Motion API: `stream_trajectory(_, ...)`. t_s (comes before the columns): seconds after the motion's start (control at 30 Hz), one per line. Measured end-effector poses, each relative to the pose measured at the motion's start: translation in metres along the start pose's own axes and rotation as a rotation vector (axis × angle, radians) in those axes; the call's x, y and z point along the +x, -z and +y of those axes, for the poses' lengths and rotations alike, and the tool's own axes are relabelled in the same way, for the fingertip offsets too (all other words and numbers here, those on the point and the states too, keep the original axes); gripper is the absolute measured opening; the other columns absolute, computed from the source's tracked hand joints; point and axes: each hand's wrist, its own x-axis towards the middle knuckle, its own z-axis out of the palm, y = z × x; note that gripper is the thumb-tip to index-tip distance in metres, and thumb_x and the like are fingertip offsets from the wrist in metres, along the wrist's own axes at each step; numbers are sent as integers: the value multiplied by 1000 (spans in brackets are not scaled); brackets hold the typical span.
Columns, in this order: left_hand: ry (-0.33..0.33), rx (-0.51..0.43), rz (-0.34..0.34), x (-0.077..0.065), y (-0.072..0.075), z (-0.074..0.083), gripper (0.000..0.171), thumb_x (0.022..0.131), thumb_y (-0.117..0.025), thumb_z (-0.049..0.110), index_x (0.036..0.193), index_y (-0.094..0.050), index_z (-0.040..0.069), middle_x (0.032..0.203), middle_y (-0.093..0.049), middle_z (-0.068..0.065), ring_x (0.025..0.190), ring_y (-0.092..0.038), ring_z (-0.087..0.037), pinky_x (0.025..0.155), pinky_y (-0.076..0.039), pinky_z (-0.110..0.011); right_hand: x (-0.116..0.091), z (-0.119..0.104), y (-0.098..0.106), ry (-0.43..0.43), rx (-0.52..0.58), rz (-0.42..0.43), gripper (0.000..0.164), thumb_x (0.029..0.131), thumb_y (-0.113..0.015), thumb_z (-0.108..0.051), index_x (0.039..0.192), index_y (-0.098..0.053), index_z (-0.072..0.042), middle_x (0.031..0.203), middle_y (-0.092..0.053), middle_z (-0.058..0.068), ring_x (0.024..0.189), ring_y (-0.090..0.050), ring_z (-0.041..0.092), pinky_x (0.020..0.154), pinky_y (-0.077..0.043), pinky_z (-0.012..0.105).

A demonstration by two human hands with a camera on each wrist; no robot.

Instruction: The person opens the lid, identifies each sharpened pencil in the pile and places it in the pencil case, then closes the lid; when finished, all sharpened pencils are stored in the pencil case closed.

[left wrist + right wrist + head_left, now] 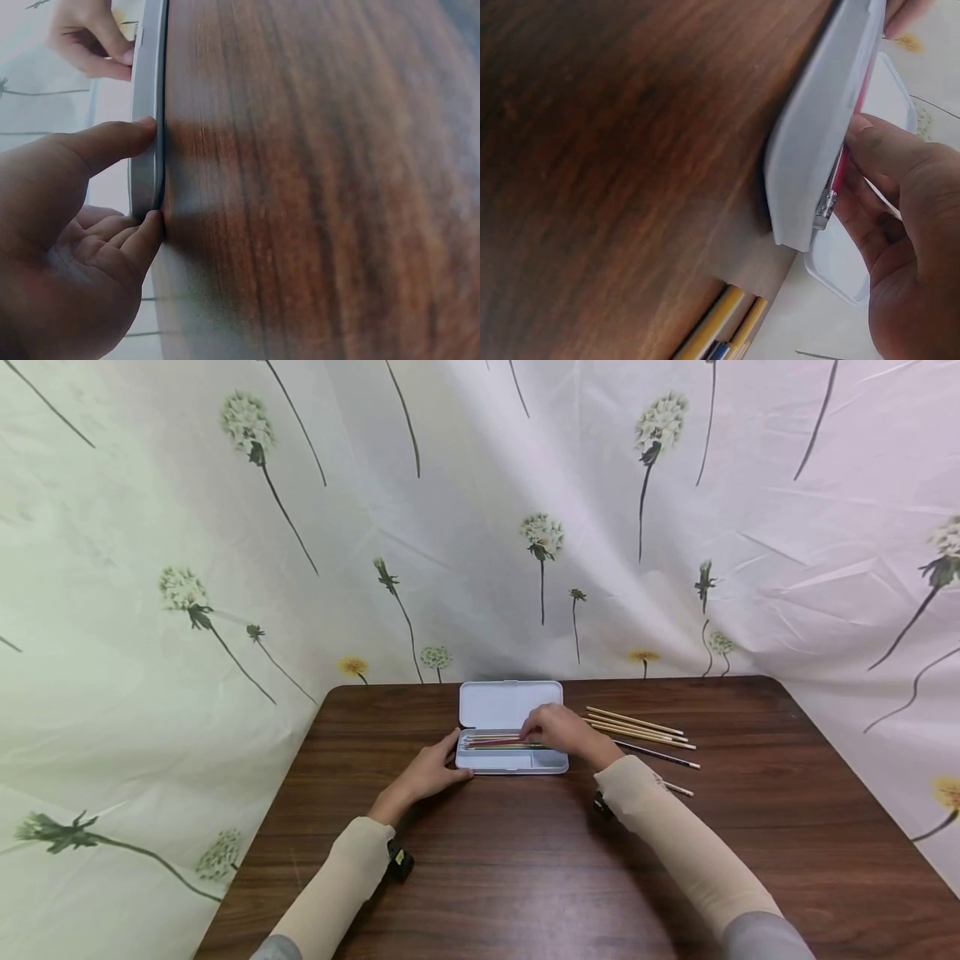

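Observation:
A white pencil case (512,771) lies open at the far side of the table, its lid (506,703) tipped back toward the cloth. Several colored pencils (483,744) lie lengthwise in its back compartment. My left hand (431,770) holds the case's left end, thumb on the front wall and fingers around the side. Over the case, my right hand (562,729) pinches a red pencil (840,171) between thumb and fingers. Its metal band and eraser (824,210) point toward the case's right end in the right wrist view.
Right of the case, several natural-wood pencils (641,729) lie side by side on the brown table (517,860). A dark pencil (667,757) and a pale one (678,789) lie nearer, partly behind the right forearm. A flower-printed cloth (480,568) hangs behind the table.

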Motion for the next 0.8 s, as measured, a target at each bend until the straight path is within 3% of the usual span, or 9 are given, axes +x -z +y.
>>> stream_trajectory(0.5, 3, 8, 7, 0, -1, 0, 88, 101, -76, 22, 169, -23, 1, 174, -27, -21, 150, -50, -37, 120, -47, -49, -2, -2, -4, -16, -38, -12, 8, 98, -79, -11, 102, -85, -14, 102, -78, 0, 94, -71, 13, 86, -61, 36)
stream_trajectory(0.8, 6, 10, 8, 0, -1, 0, 88, 101, -76, 22, 169, -23, 1, 174, -28, -21, 150, -50, -37, 120, -47, -50, -3, 1, 19, -47, -13, 31, 15, 103, -73, -16, 113, -83, -11, 113, -81, 3, 103, -74, 18, 90, -62, 40)
